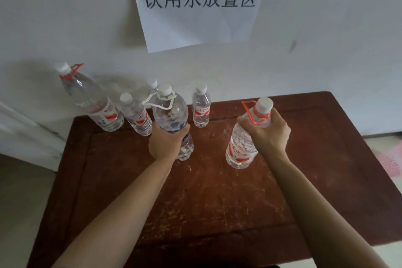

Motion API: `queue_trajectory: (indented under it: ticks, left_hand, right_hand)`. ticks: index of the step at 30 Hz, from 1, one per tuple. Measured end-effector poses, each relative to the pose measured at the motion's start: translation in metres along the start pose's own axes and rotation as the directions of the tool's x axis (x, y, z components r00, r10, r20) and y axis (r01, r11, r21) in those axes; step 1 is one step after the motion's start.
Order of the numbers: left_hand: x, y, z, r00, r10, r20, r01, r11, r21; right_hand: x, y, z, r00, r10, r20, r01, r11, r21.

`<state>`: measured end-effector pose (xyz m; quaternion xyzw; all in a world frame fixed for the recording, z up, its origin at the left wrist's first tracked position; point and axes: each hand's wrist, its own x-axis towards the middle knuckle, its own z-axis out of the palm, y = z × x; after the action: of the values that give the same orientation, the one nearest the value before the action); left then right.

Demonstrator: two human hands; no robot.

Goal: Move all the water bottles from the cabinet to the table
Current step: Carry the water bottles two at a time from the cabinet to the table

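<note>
Bottles stand upright in both hands on the desk (217, 191). The left hand (168, 141) wraps the middle of a big bottle with a white handle (170, 115); the right hand (266, 131) grips the shoulder of a big bottle with a red handle (241, 148). Relative to the white-handled bottle, the red-handled one stands to the right and well apart, four more bottles cluster behind it near the wall, one small bottle (201, 109) just behind right. Both long axes are near vertical, so letting go likely comes next
</note>
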<state>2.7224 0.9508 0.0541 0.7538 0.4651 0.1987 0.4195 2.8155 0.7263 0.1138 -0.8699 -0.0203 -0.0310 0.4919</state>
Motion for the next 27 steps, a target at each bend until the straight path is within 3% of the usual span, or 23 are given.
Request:
queue_trajectory:
  ticks: [14, 27]
  left_hand:
    - [0.004, -0.008, 0.011, 0.998, 0.055, 0.0, -0.055, 0.998, 0.043]
    - [-0.018, -0.033, 0.016, 0.98, 0.197, 0.008, -0.197, 0.979, 0.053]
  right_hand:
    - [0.112, -0.027, 0.067, 0.995, -0.065, 0.079, 0.065, 0.998, 0.0]
    - [0.129, 0.004, 0.079, 0.976, -0.097, 0.197, 0.099, 0.995, -0.001]
